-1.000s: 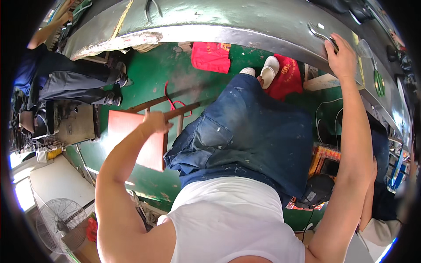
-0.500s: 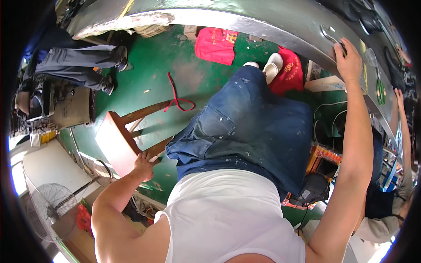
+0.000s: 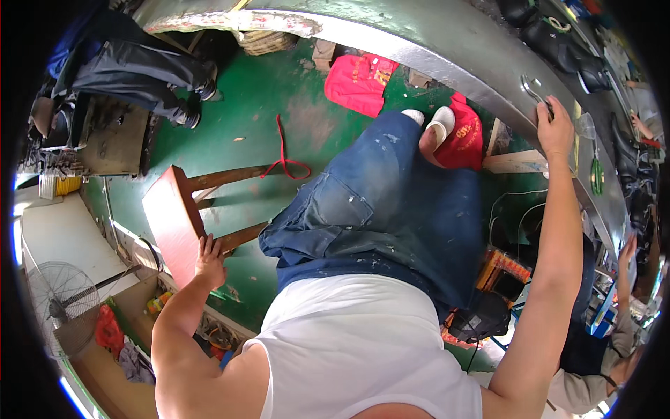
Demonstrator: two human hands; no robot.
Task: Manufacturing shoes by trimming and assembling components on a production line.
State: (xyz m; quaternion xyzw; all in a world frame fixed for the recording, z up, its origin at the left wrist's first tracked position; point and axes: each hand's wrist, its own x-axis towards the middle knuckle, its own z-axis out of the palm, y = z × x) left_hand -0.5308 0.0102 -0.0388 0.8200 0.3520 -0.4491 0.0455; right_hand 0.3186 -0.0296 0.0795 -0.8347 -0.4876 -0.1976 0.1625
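Observation:
At the left, my left hand grips the edge of a wooden stool, its fingers over the rim of the reddish-brown seat. The stool is tipped, with its legs pointing toward me. On the grey metal workbench, my right hand is closed around the dark handle of a metal hand tool with a curved silver head, perhaps pincers. Green-handled scissors lie on the bench to the right of that hand.
A red ribbon lies on the green floor beside the stool. Red cloth bags are under the bench edge. Black shoes stand along the bench. One person's legs are at far left, another person's arm at right. A fan stands lower left.
The view has shifted slightly. My left hand still holds the stool, and my right hand still grips the tool at the bench. My right foot has shifted a little.

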